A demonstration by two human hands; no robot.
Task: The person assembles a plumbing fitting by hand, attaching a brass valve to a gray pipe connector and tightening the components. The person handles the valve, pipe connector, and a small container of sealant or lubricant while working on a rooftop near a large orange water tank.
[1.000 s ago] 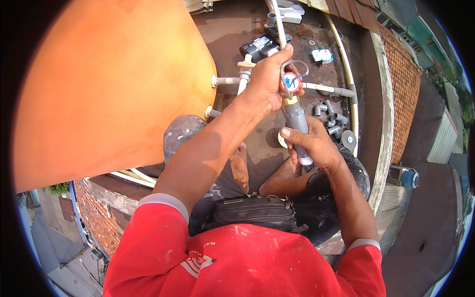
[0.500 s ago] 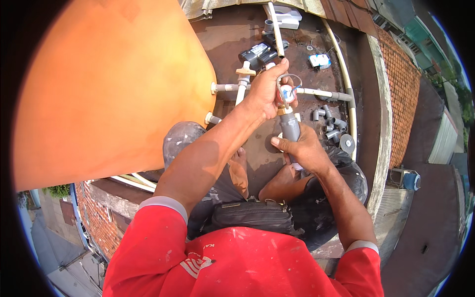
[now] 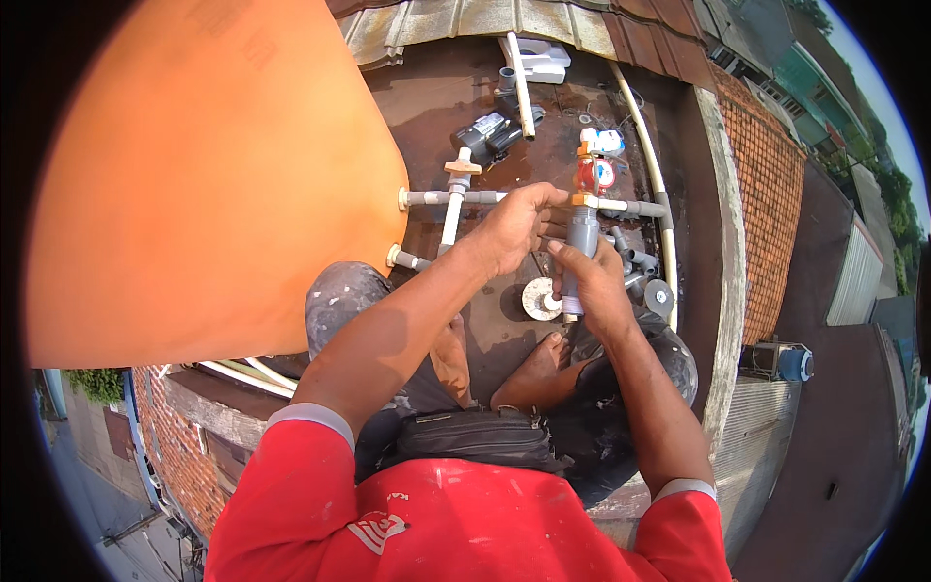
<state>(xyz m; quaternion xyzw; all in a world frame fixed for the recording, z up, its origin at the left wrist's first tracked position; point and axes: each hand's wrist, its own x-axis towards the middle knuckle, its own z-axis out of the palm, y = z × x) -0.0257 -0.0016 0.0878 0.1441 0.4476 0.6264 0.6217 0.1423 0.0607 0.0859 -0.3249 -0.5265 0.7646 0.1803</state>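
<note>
My right hand (image 3: 599, 291) is closed around a grey plastic pipe fitting (image 3: 583, 233), held roughly upright. A brass collar (image 3: 584, 201) caps its upper end. Above that sit a red part with a round white-faced gauge (image 3: 603, 175) and a brass-and-white top piece. The fitting's lower end is pale, close to a white round disc (image 3: 539, 299) by my feet. My left hand (image 3: 522, 228) is beside the fitting on its left, fingers stretched and apart, holding nothing. Whether its fingertips touch the fitting I cannot tell.
A large orange tank (image 3: 213, 194) fills the left, with pipe stubs and a valve (image 3: 463, 168). A black pump-like unit (image 3: 490, 136) lies ahead beside a white pipe (image 3: 521, 87). Grey elbows (image 3: 635, 260) and a grey disc (image 3: 658, 297) lie right, near the ledge (image 3: 722, 242).
My left hand has let go of the gauge end and drawn down and left. The fitting now stands more upright in my right hand, with the gauge part in full view.
</note>
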